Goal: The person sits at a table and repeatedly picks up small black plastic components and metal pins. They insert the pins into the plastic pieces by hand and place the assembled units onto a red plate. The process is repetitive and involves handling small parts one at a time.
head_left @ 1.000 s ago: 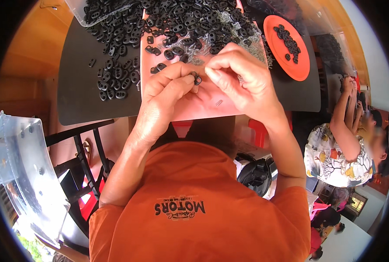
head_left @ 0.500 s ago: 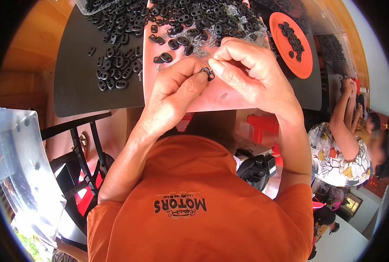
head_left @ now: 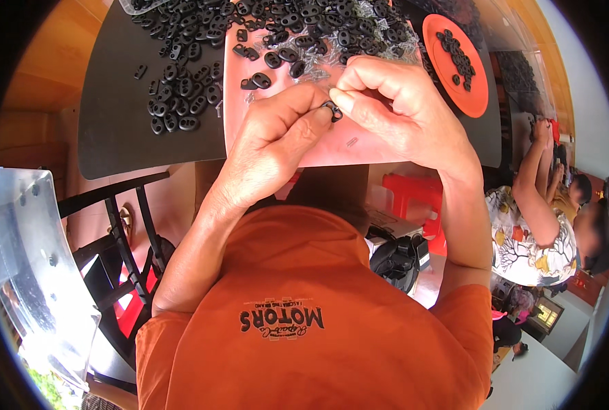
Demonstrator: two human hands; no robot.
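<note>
Above the near part of a pink board (head_left: 304, 158), my left hand (head_left: 273, 140) pinches a small black two-hole cord lock (head_left: 334, 111) between thumb and forefinger. My right hand (head_left: 410, 116) is closed in a pinch right beside it, thumb and forefinger together; anything between those fingertips is too small or hidden to make out. Two or so thin metal springs (head_left: 351, 142) lie on the board below my hands. Beyond my fingers, many black cord lock pieces (head_left: 287, 55) are heaped with a scatter of clear-looking springs (head_left: 311, 72).
More cord locks (head_left: 181, 96) lie loose on the dark table (head_left: 113, 130) at left. An orange plate (head_left: 472, 102) holding several black pieces stands at right. A black chair (head_left: 123, 236) and a clear plastic bin (head_left: 27, 253) are at left, a red stool (head_left: 414, 195) below, another person (head_left: 537, 225) at far right.
Both hands have shifted very slightly, with the cord lock still in my left fingers and my right pinch beside it. The whole view has moved a little.
</note>
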